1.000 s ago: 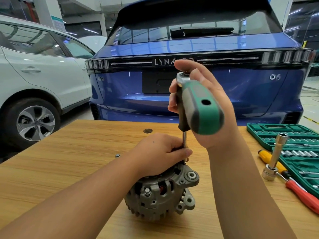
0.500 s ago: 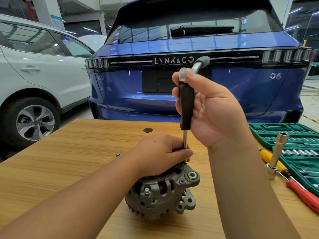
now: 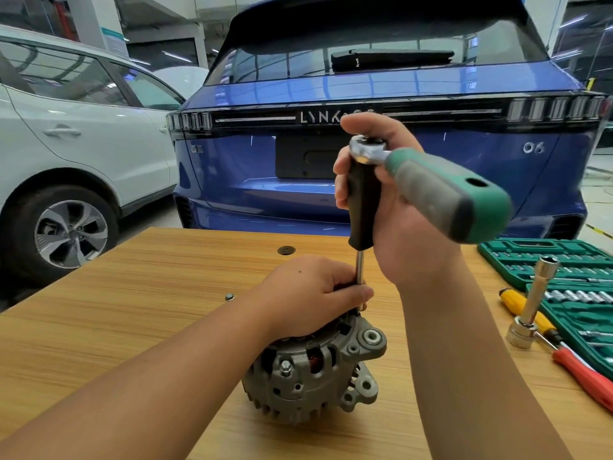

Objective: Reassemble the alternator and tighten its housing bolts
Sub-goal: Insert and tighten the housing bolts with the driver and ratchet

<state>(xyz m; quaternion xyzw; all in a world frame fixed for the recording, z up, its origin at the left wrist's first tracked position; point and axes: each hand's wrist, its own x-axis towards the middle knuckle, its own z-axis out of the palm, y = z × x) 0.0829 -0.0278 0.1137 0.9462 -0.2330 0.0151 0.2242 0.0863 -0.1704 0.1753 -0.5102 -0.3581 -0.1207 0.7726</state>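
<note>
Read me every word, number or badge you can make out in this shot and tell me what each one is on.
"LYNK": tailgate light bar of the blue car; the rest hidden behind the right hand.
"06": badge at the tailgate's right.
Small badge at the tailgate's left: too blurred to read.
Mark on the rear wiper: too small.
Alternator, ratchet, socket case: no readable text.

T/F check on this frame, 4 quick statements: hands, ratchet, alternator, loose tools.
1. The left hand rests on top of the alternator and pinches the driver shaft. True.
2. The right hand hangs idle. False: it grips the black driver handle under the ratchet.
3. The alternator sits inside the green socket case. False: it stands on the wooden table.
4. A red-handled screwdriver lies at the right. True.
</note>
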